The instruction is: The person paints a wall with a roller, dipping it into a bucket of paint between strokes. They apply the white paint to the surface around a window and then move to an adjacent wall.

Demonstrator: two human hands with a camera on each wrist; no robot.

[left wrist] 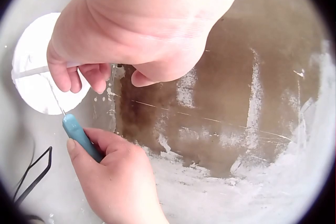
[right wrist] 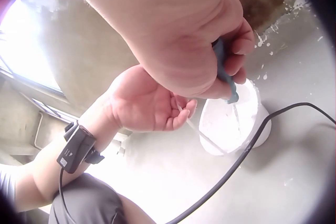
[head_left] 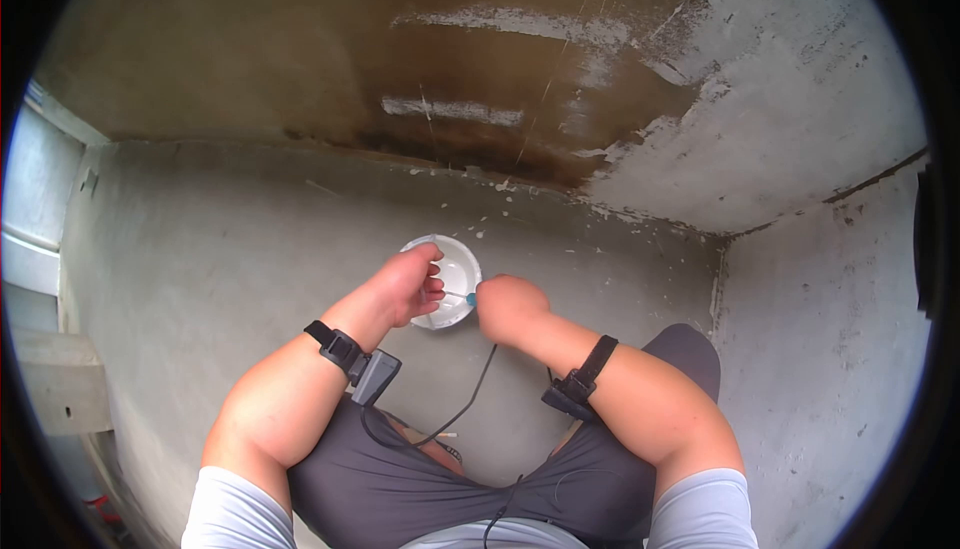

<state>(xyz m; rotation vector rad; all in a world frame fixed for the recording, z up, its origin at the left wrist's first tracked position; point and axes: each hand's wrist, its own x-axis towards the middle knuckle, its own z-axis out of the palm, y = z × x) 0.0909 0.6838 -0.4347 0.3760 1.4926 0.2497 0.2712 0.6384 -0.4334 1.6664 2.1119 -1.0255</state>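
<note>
A round white tub stands on the floor below both hands. My right hand grips the teal handle of a small tool, whose thin shaft slants over the tub; its tip is small and blurred against the white. Over the tub's left side, my left hand has its fingers curled around a pale flat strip. That strip crosses the tub's mouth and reaches its rim. In the left wrist view, part of the strip is hidden behind the fingers.
A brown-stained wall with peeling white patches rises ahead, and a pale wall stands at the right. White splatters dot the floor. Black cable loops near the tub from the wrist gear. My bent knees flank the work.
</note>
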